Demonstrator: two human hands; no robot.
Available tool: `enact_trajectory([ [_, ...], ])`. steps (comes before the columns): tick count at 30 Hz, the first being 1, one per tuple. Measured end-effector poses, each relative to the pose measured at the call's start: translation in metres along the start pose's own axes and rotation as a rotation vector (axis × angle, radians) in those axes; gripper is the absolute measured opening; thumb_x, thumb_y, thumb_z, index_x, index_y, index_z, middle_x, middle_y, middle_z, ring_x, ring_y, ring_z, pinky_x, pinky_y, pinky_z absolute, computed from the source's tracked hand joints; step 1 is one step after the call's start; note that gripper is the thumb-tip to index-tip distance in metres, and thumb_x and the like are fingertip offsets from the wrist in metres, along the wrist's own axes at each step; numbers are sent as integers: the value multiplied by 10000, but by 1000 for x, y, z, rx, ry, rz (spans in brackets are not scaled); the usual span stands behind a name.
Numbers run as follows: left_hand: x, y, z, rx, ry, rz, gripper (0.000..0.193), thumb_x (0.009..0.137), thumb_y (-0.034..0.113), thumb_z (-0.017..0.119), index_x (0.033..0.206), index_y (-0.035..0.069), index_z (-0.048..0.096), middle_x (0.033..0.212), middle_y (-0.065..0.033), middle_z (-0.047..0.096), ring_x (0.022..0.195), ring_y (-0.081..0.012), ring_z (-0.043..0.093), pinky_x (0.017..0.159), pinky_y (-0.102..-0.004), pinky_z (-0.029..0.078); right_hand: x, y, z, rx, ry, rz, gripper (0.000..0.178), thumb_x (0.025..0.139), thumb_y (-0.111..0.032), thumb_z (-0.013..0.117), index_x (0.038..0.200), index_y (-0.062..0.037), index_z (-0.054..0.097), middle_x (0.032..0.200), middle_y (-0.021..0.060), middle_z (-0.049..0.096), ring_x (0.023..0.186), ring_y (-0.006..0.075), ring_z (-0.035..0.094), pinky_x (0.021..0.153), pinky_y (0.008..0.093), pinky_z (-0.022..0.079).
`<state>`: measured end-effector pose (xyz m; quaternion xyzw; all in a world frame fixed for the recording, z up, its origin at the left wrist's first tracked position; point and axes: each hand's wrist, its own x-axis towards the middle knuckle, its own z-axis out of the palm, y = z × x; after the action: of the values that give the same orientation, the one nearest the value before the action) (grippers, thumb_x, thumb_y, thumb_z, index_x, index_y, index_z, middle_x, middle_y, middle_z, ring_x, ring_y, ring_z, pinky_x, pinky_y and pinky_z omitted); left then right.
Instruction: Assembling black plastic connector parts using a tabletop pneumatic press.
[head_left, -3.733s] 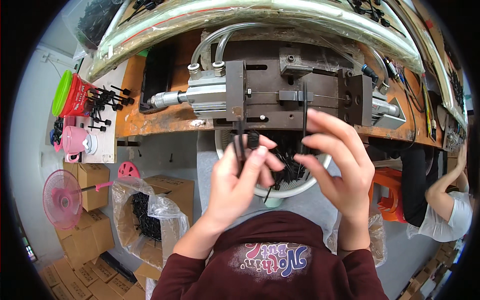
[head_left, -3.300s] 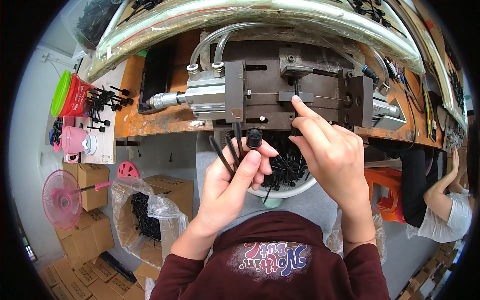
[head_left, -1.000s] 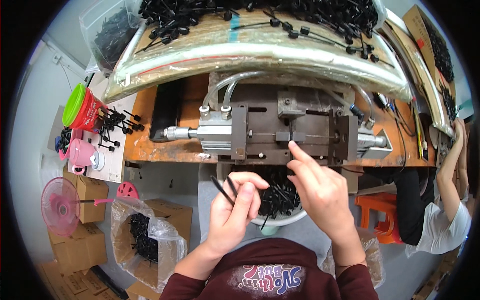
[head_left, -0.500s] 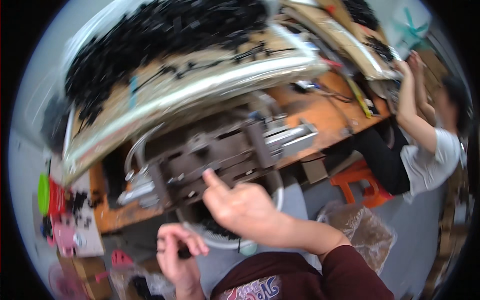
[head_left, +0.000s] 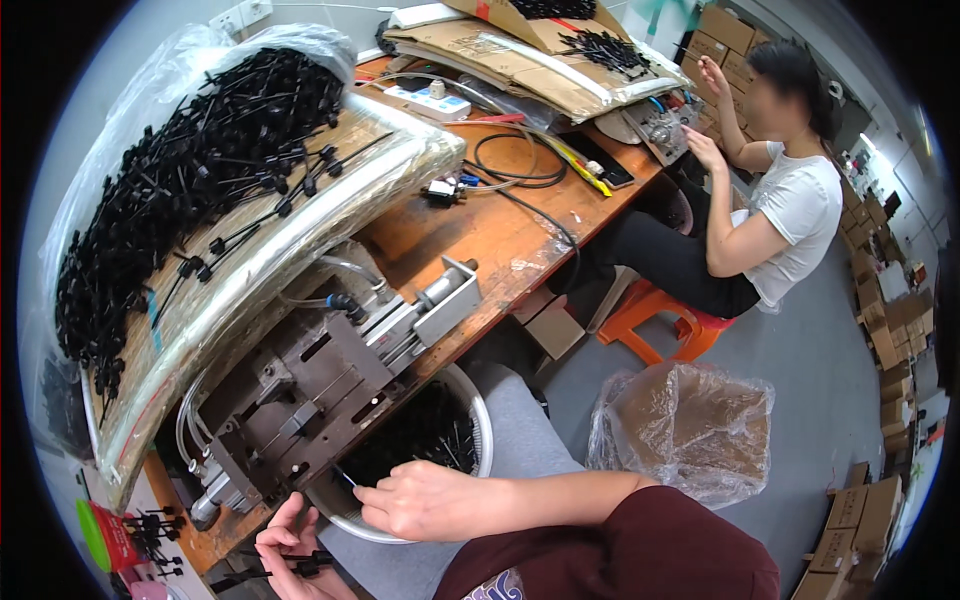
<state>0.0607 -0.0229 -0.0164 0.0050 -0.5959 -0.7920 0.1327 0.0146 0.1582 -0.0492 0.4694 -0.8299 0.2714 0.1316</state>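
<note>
My left hand (head_left: 290, 550) is at the lower left, fingers curled around several black plastic pieces (head_left: 312, 563) with thin stems. My right hand (head_left: 425, 500) is closed over the near rim of a white basket (head_left: 484, 440). A thin pale rod (head_left: 345, 477) sticks out from its fingertips toward the brown metal fixture (head_left: 330, 362); the rest of it is hidden by the fingers. Both hands are just on the near side of the fixture, which has a cylinder mechanism (head_left: 425, 310) at its right end. Black stemmed parts (head_left: 425, 430) lie inside the basket.
A large pile of black parts (head_left: 200, 160) lies on a wrapped board (head_left: 330, 215) behind the fixture. Cables (head_left: 520, 180) and a power strip (head_left: 428, 100) are on the wooden table (head_left: 510, 245). Another person (head_left: 790, 200) sits at right. A plastic-lined box (head_left: 690, 430) stands on the floor.
The view has turned toward the right and become sharp. My right hand has drawn back from over the fixture to the basket rim. The black pieces in my left hand show more clearly.
</note>
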Motion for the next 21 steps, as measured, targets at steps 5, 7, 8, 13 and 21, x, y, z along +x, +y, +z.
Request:
enact_trajectory([
  [5, -1, 3, 8, -12, -49, -65, 357, 1047, 334, 256, 864, 89, 439, 1256, -270, 549, 1245, -284, 482, 1049, -423, 349, -23, 1, 14, 18, 79, -7, 82, 747, -122, 583, 755, -46, 555, 733, 43, 548, 706, 197, 602, 579, 315, 474],
  [7, 2, 1, 16, 0, -52, -59, 371, 1046, 341, 267, 868, 79, 460, 1289, -289, 522, 1252, -299, 480, 1054, -415, 353, -20, 2, 9, 112, 179, 13, 118, 757, -104, 590, 837, -21, 565, 790, 61, 563, 731, 212, 608, 592, 319, 490],
  [8, 0, 1, 16, -11, -53, -87, 370, 1044, 344, 273, 873, 78, 466, 1287, -289, 524, 1233, -297, 497, 1048, -411, 365, -15, -1, 2, 216, 242, 14, 150, 762, -96, 592, 881, -7, 570, 830, 78, 576, 755, 224, 618, 609, 323, 504],
  [13, 0, -7, 32, -231, -105, -275, 363, 1037, 357, 305, 876, 82, 481, 1181, -291, 591, 1040, -290, 620, 964, -401, 462, -6, -15, -12, 378, 402, -132, 294, 781, -68, 587, 1056, 32, 574, 1061, 183, 596, 947, 293, 635, 766, 352, 552],
  [21, -9, -1, 39, -238, -135, -364, 414, 1038, 379, 278, 1081, 32, 499, 1219, -289, 571, 1086, -335, 600, 970, -422, 461, -6, -18, -10, 488, 445, -144, 190, 778, -80, 602, 946, 8, 597, 822, 100, 534, 724, 255, 595, 588, 331, 510],
])
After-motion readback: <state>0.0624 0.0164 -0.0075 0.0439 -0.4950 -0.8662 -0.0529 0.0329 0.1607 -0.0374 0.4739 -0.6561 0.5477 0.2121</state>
